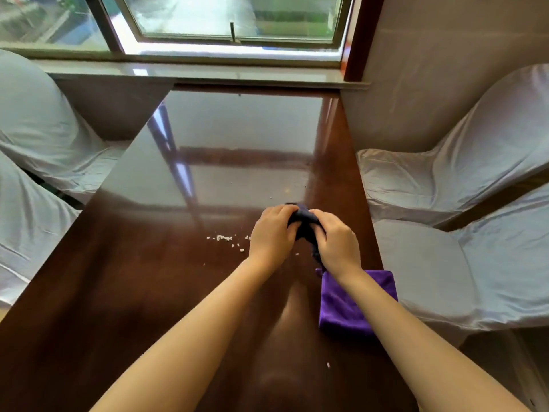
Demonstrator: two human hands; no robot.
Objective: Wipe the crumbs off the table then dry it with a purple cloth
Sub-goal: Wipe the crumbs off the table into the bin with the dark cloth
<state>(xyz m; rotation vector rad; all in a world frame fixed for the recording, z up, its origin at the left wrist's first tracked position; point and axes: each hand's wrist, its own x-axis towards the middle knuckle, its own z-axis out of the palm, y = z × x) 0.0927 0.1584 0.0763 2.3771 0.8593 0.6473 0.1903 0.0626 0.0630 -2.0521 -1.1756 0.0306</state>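
Crumbs (pixel 227 239) lie just left of left hand (pixel 271 233) gripping dark cloth (pixel 304 223).

Colours of the table setting.
Glossy dark reddish-brown table (pixel 148 292); white crumbs (pixel 224 238); folded vivid purple cloth (pixel 347 307); bunched dark navy cloth (pixel 304 224); plain pale grey-white chair covers (pixel 463 179); dark brown window frame (pixel 359 34).

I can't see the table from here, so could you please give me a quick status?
Left hand, right hand both gripping dark cloth. Crumbs unwiped. Purple cloth folded, untouched. Nothing obstructing.
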